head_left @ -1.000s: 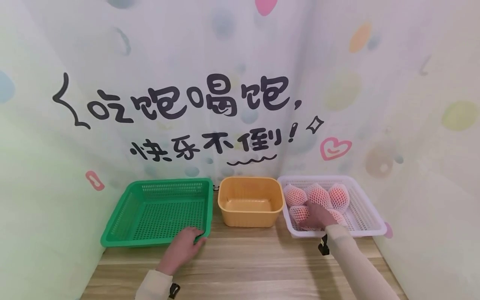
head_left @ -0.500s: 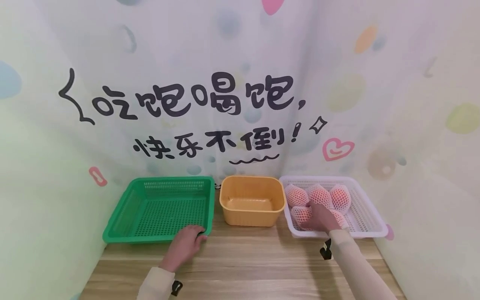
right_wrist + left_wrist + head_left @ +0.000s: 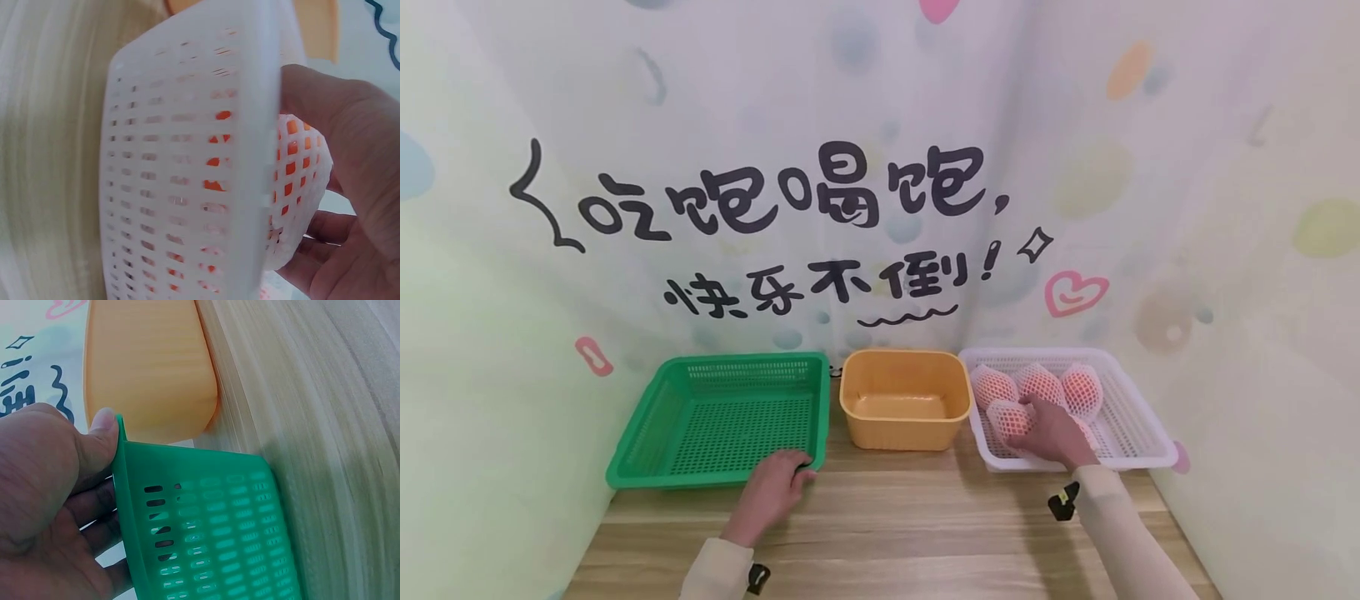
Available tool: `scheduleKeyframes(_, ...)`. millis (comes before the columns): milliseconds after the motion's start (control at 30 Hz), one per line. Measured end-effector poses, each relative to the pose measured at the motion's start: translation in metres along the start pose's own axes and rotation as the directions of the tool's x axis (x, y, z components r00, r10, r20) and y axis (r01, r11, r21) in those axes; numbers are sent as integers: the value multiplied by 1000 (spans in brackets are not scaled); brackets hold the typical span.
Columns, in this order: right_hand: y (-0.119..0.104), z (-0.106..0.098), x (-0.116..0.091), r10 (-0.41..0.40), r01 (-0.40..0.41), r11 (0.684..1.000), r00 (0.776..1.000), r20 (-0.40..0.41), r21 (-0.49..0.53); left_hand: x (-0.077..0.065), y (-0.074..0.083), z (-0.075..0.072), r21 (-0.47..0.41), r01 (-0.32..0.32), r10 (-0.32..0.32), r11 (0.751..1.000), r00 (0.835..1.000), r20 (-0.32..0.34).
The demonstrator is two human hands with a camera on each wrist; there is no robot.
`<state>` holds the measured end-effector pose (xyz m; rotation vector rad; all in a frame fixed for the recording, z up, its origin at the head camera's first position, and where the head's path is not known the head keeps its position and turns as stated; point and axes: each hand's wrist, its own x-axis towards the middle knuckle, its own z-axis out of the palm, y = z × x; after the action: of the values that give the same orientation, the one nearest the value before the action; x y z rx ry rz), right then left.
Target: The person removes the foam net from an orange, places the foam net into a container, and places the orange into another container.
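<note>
My right hand (image 3: 1054, 432) reaches into the white basket (image 3: 1138, 461) and grips a round orange-red fruit in a white foam net (image 3: 1007, 419). In the right wrist view, the thumb and fingers of the hand (image 3: 356, 134) curl round this netted fruit (image 3: 299, 169), partly behind the basket wall. Several more netted fruits (image 3: 1082, 390) lie in the same basket; my hand partly hides one. My left hand (image 3: 769, 493) holds the near right corner of a green basket (image 3: 655, 481). The left wrist view has its thumb and fingers on either side of the green rim (image 3: 127, 506).
A yellow-orange plastic bin (image 3: 904, 435) stands between the two baskets, close to both. All three are on a wood-grain table (image 3: 895, 533). Behind them hangs a pale printed curtain (image 3: 820, 100), and similar walls close in both sides.
The gripped fruit has risen slightly and shifted a little to the right with my right hand. My left hand keeps its hold on the green basket.
</note>
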<state>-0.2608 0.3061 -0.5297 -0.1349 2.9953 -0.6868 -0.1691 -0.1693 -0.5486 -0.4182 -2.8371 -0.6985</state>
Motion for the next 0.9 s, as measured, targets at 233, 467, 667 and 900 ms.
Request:
scheduleKeyframes(233,-7,-14,-6,-5,9,997,999,-52,77,1,-1,2,-3,3,-3,1000,1000,-8)
scheduleKeyframes(467,-18,-20,-14,-5,20,991,993,-116,130,-1,1,1,1,12,-12,1000,1000,-1)
scheduleKeyframes(667,-29,-22,-23,-15,47,980,986,-165,191,-1,6,-2,1,40,-40,999,999,26)
scheduleKeyframes(900,-47,-20,-37,-52,111,950,977,-206,291,0,9,-5,-23,97,-95,995,992,85)
